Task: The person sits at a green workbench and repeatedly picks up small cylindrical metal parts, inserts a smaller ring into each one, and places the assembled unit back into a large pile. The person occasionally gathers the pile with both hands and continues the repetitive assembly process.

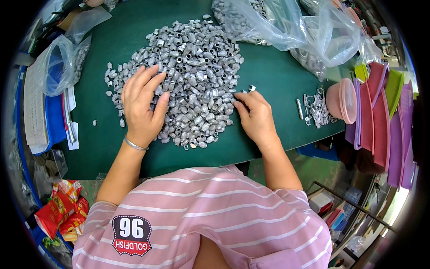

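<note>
A broad heap of small grey metal castings (197, 67), hollow and barrel-shaped, lies on the green tabletop in the middle of the head view. My left hand (144, 107), with a silver bangle at its wrist, rests on the heap's left side, fingers spread and thumb apart. At the right edge of the heap is my right hand (256, 114), its thumb and forefinger brought close together and the other fingers curled. Whatever sits between those fingertips is too small or hidden to make out. Just beyond its knuckles lies a shiny loose metal piece (252, 88).
Clear plastic bags (286, 27) of castings stand at the back right. A pink tub (342, 101) is beside a small pile of silvery parts (319, 110), near stacked coloured trays (378, 112). Papers and a blue folder (54, 119) lie left; red packets (58, 210) are below.
</note>
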Demonstrator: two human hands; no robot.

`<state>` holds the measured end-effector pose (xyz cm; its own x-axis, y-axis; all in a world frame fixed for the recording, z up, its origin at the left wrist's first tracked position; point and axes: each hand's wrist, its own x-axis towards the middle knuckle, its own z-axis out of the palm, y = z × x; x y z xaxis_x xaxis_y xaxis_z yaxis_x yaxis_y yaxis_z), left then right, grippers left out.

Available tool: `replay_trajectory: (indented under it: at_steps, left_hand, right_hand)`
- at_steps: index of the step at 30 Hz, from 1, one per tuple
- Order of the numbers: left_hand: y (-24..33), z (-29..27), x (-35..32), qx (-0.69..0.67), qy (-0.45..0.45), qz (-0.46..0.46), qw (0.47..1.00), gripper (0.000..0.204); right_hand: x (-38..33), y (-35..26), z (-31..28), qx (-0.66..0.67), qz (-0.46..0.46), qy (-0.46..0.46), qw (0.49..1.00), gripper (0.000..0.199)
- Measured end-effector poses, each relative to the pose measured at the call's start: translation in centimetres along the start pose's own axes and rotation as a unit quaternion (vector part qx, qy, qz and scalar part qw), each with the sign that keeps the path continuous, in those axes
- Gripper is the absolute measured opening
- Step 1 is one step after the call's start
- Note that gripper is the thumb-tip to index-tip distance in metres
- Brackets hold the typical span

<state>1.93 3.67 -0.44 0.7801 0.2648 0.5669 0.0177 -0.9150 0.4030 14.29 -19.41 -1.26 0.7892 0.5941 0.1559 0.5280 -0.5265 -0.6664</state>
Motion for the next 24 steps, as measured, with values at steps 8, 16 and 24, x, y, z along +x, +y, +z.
replay_trajectory:
  at_steps: [8,16,24]
  left_hand:
    - [0.0,0.0,-0.1,0.005,0.003,-0.001,1.000,0.030]
    - [-0.1,0.0,-0.1,0.001,0.003,0.000,1.000,0.029]
    - [0.0,0.0,-0.1,0.009,0.000,-0.001,1.000,0.030]
  right_hand:
    - [-0.5,0.5,-0.7,0.108,-0.065,0.007,0.992,0.014]
    - [-1.2,0.5,-0.1,0.240,-0.093,0.032,0.966,0.014]
    - [-2.3,0.2,0.3,0.771,0.247,-0.100,0.579,0.015]
